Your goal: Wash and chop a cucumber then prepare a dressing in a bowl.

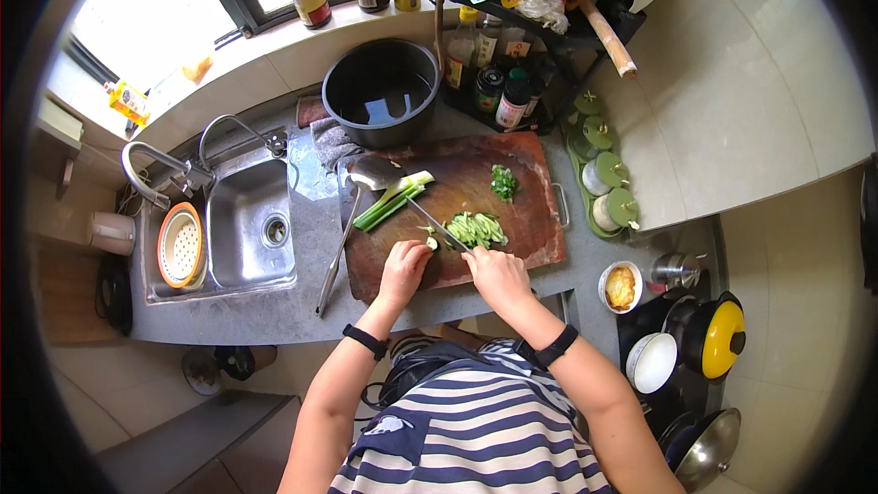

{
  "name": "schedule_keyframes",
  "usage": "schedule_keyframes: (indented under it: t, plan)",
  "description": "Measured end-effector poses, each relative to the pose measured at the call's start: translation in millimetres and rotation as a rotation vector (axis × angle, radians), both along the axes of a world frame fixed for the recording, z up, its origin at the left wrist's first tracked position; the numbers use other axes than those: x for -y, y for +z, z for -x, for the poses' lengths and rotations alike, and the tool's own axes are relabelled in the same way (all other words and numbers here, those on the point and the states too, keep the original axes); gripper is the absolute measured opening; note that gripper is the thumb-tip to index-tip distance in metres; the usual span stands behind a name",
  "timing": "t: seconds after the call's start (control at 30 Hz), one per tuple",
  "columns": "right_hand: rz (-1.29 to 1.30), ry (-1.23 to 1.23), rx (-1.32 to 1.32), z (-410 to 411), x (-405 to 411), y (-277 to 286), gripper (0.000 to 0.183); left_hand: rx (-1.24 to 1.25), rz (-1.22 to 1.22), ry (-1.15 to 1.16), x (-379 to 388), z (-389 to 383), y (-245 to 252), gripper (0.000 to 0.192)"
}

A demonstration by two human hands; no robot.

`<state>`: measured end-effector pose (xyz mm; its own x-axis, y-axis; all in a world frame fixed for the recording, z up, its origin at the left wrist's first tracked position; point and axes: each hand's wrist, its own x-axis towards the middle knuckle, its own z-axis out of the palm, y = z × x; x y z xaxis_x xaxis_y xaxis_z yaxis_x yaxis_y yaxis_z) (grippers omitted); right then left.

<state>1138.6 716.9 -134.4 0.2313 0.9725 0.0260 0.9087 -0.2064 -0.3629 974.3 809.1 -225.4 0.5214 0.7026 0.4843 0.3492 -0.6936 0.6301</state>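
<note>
My right hand [499, 276] grips the handle of a kitchen knife [440, 227], whose blade points up and to the left over the wooden cutting board [384, 267]. Close to the blade, my left hand [406, 266] has its fingertips on a small end piece of cucumber [432, 243]. Just right of the blade lies a heap of cut cucumber strips [480, 228]. Chopped scallion [504, 182] forms a small pile near the board's far right. Lengths of scallion stalk [391, 202] rest at the board's left, beside a metal spatula [339, 247] that lies across the board's edge.
Left of the board is a steel sink [247, 219] with a colander [182, 247] in it. Behind the board stands a black pot [381, 92]. Green-lidded seasoning jars [607, 178] line the right. Nearer me on that side are a bowl of fried egg [621, 287] and a yellow-lidded pot [724, 339].
</note>
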Motion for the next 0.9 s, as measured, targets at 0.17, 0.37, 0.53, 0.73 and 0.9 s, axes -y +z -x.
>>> schedule_keyframes:
  t: [0.17,0.37,0.53,0.73,0.9]
  plan:
    - [-0.023,0.015,0.004,3,-1,6,0.030,-0.001,0.042,-0.031,5,-12,3,0.013]
    - [-0.026,0.052,0.026,5,-5,1,0.029,0.004,0.006,-0.027,7,-10,-1,0.014]
    - [-0.034,0.095,0.047,5,-15,3,0.030,0.024,-0.006,-0.023,7,-8,-3,0.016]
    - [-0.032,0.084,0.040,8,-14,-3,0.029,0.002,-0.024,-0.015,7,-9,-2,0.017]
    - [-0.024,0.092,0.063,10,-7,-4,0.030,0.010,-0.006,-0.010,9,-9,-3,0.018]
